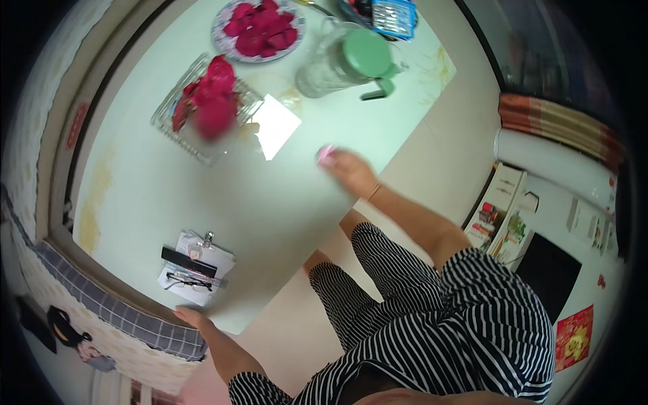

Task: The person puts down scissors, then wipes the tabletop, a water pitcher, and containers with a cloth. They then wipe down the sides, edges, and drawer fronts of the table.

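My right hand (352, 174) is closed over the table's front side, fingers around a small pink object (327, 156); blur hides what kind it is. Down at the near left corner, my left hand (191, 316) rests with fingers stretched out against the table edge, holding nothing visible. Left of my right hand lies a white paper sheet (275, 128). Beyond it stands a clear glass dish (164, 116) heaped with magenta-red pieces (214, 94), partly blurred. A patterned plate (219, 42) behind carries more magenta pieces (260, 32).
A glass jug (324, 71) with a green lid (368, 54) stands at the table's far right, near a blue-and-silver packet (393, 19). Close to my left hand, a clipboard (214, 253) bears glasses (189, 280) and a black case (189, 262). A checked cushion edge (115, 297) borders the table.
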`<state>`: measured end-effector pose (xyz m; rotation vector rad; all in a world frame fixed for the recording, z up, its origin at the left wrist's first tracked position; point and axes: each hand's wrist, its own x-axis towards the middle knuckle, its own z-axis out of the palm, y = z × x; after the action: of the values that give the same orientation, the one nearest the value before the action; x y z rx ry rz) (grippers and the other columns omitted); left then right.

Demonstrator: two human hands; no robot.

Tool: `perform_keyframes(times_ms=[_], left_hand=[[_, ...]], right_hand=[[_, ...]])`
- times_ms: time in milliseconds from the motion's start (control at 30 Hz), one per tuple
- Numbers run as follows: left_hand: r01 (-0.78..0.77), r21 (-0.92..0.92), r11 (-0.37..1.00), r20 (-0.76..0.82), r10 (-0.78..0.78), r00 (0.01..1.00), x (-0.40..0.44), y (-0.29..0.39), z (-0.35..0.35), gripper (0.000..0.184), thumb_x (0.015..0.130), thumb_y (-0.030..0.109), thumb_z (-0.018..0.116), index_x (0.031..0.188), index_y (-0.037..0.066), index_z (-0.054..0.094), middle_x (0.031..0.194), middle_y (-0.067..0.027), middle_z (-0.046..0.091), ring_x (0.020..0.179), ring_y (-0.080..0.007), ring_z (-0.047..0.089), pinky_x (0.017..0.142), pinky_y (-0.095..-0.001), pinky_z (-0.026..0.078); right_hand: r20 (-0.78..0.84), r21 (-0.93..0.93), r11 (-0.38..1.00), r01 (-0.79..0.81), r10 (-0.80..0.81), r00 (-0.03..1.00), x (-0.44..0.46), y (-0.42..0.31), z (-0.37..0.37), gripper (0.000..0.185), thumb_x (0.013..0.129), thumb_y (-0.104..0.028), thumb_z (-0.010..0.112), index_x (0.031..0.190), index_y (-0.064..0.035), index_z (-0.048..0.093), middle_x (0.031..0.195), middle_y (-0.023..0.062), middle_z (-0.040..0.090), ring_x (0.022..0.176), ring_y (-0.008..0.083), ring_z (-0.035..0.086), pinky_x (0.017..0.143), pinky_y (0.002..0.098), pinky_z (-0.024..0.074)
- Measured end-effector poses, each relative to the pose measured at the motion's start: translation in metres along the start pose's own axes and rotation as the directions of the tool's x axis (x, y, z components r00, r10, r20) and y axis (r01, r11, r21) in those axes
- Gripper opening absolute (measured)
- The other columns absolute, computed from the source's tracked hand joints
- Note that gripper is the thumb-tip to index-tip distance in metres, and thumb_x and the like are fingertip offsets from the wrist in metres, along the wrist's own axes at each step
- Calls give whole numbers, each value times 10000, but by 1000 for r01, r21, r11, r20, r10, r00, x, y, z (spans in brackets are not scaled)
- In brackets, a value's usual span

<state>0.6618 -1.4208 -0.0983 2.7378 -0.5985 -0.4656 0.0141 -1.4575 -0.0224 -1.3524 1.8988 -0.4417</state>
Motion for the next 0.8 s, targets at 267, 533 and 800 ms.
perform_keyframes(times_ms=[267, 533, 800], left_hand=[[-409, 159, 899, 140, 389, 910, -187, 27, -24, 379, 957, 240, 548, 1208, -41, 594, 1218, -242, 600, 1088, -410, 578, 888, -502, 470], [-887, 112, 449, 646, 645, 408, -409, 295, 136, 1108, 754, 418, 828, 1564, 53, 166, 1584, -312, 189, 1438, -527, 232, 1137, -575, 300], [-816, 512, 268, 754, 315, 576, -433, 350, 168, 1446, 641, 527, 892, 1548, 7, -108, 1511, -480, 10, 1387, -656, 171, 1139, -540, 345]], right_hand=[[-732, -111, 926, -359, 168, 660, 43, 98, -120, 349, 858, 56, 514, 1136, -89, 669, 1088, 171, 651, 1011, 341, 599, 872, 429, 512], [-267, -1, 967, 256, -246, 932, -62, 2, 63, 189, 972, -238, 575, 1070, -82, 618, 1051, 120, 603, 1011, 304, 575, 904, 408, 478], [-493, 351, 927, -129, 300, 816, 28, 84, -82, 189, 965, -104, 554, 1113, -55, 662, 1033, 126, 660, 1029, 328, 598, 911, 368, 483]])
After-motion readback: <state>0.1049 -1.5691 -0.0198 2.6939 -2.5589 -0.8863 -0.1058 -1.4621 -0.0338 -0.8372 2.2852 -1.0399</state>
